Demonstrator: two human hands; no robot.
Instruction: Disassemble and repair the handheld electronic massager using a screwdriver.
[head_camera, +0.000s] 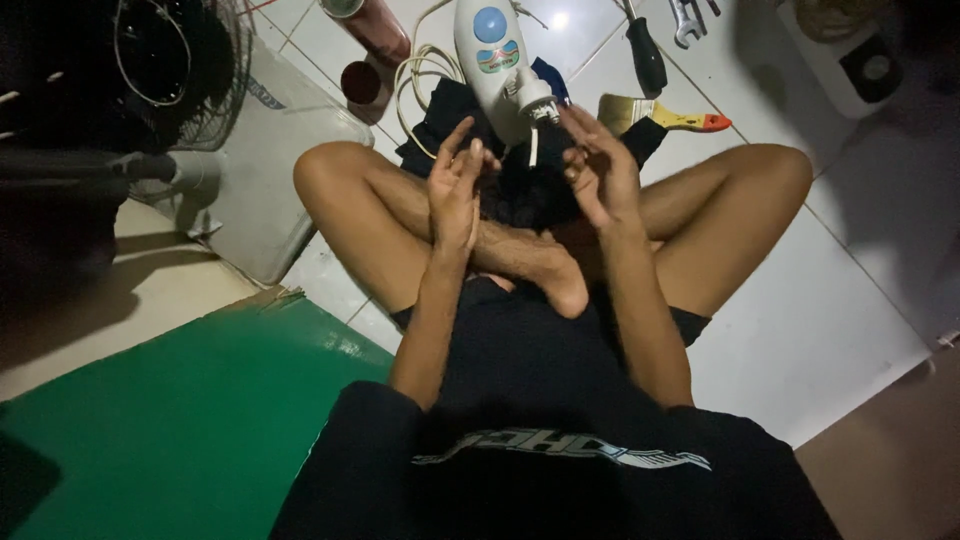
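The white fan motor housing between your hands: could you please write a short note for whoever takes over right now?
Left hand: open, fingers spread, beside the white fan motor housing, no grip on anything.
Right hand: open, fingertips near the housing's metal shaft; contact unclear.
The housing lies on a dark cloth on the tiled floor, cord coiled behind it.
Screwdriver, paintbrush and wrench lie to the right; fan guard to the left.
Fan is apart; housing still closed.

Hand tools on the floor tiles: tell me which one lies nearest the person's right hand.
The paintbrush with the yellow handle and orange tip, just beyond the right hand. The black-handled screwdriver and the wrench lie farther up.
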